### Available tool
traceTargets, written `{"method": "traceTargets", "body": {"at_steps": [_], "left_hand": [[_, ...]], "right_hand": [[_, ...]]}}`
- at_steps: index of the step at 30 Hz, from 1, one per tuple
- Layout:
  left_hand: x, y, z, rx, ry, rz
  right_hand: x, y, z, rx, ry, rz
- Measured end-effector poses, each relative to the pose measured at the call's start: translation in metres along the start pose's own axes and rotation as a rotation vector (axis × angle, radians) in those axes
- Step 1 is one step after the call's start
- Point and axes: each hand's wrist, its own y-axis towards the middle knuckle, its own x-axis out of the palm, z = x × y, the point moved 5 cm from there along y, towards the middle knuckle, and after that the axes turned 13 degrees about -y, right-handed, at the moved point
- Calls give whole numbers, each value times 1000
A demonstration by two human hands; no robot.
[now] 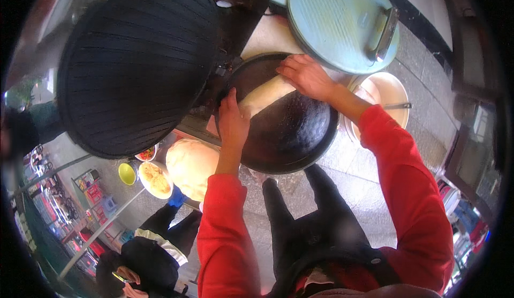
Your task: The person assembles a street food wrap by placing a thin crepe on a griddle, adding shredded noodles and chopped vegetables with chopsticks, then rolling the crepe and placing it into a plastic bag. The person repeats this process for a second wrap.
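A pale, rolled flatbread (266,94) lies at a slant over the far part of a round black griddle pan (292,137). My left hand (234,120) is closed on its near left end, fingers pointing away from me. At the far right end, my right hand (307,77) grips the roll, with the fingers curled over it. Both hands are above the pan. Part of the pan's dark surface, with a shiny patch, shows to the right of the roll. The roll's two ends are hidden under my fingers.
The pan's ridged black lid (139,65) stands raised at the left. A second, teal lid (334,19) with a handle is at the far right. Beside it is a white tub (393,92) with a utensil. Stacked flatbreads (191,163) and food bowls (156,180) sit near a co-worker's blue-gloved hand (176,197).
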Motion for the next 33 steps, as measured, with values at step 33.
{"method": "traceTargets", "body": {"at_steps": [33], "left_hand": [[249, -62, 611, -270, -1274, -129]], "right_hand": [[-542, -456, 380, 910, 422, 373]]}}
